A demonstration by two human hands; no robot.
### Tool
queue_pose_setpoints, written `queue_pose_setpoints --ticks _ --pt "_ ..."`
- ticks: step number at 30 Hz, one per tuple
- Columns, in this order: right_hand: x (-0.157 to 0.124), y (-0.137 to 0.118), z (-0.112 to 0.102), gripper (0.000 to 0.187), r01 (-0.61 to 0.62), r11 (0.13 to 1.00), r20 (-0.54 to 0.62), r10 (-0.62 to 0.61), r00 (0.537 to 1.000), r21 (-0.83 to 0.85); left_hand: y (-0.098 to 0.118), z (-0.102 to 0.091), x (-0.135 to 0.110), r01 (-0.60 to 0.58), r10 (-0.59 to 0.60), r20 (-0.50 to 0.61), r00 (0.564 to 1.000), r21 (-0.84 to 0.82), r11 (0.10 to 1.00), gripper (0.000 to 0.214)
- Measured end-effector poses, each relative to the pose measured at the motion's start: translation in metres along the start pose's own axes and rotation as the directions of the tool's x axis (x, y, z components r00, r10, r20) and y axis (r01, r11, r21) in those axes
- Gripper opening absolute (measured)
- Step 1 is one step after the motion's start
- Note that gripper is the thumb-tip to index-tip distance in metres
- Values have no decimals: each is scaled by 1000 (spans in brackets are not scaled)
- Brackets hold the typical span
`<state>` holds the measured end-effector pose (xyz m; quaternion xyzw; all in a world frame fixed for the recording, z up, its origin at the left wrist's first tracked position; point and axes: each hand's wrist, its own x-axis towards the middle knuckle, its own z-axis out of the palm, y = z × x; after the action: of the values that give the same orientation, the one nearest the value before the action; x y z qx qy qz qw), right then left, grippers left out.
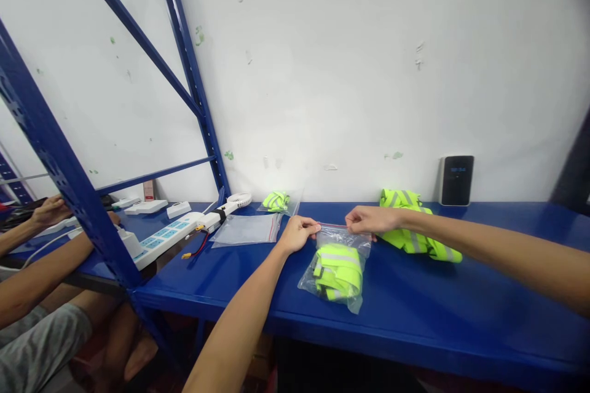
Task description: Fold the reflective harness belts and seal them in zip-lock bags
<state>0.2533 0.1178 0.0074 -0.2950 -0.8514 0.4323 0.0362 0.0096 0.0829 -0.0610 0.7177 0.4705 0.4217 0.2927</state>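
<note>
A clear zip bag [338,267] with a folded neon-yellow reflective strap inside lies on the blue table [461,295]. My left hand [298,233] pinches the left end of the bag's red-lined top edge. My right hand [369,220] pinches the same edge at its right end. Both hands are closed on the bag's mouth. Just right of my right hand lies a loose pile of neon-yellow straps [415,227].
An empty clear bag [246,230] lies left of my hands, a filled bag [276,201] sits by the wall. A white fan [230,206] and power strip [161,239] lie further left. A dark device [456,180] leans on the wall. Another person's arms [41,258] are behind the blue rack post [69,178].
</note>
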Motion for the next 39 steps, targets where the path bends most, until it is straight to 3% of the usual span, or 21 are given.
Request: queue_pose_setpoints --ticks 13,18,21,25,29,31,32,34,37,39 --pt "-27 0 -8 20 29 973 -12 -33 999 -229 0 0 2 -18 20 -36 999 42 999 29" --pt "-31 3 -11 36 96 830 -49 -146 988 -550 -3 0 2 -20 21 -29 999 35 999 29" --pt "-30 2 -14 39 121 764 -20 -172 985 -634 -3 0 2 -21 22 -34 999 27 999 28" --pt "-29 -6 -17 39 134 772 9 -163 987 -622 -4 2 3 -28 28 -48 998 -2 1000 28" --pt "-20 -33 -24 40 164 922 28 -165 986 -350 -6 2 5 -29 22 -198 980 -30 999 33" --pt "-7 -53 -30 38 255 958 2 -257 966 -133 -5 -1 5 -31 20 -332 943 -28 999 35" --pt "1 -63 -33 36 301 953 -66 -304 950 -43 -4 -4 4 -35 25 -414 910 -17 999 35" --pt "18 -78 -42 32 375 920 -267 -336 903 111 -1 -11 1 -42 45 -598 801 19 999 35" --pt "41 -74 -56 24 368 901 -535 -199 821 229 3 -25 -6 -15 96 -812 576 107 994 41" --pt "48 -53 -64 28 165 967 -598 -17 801 193 4 -33 -10 20 137 -854 501 170 985 39"
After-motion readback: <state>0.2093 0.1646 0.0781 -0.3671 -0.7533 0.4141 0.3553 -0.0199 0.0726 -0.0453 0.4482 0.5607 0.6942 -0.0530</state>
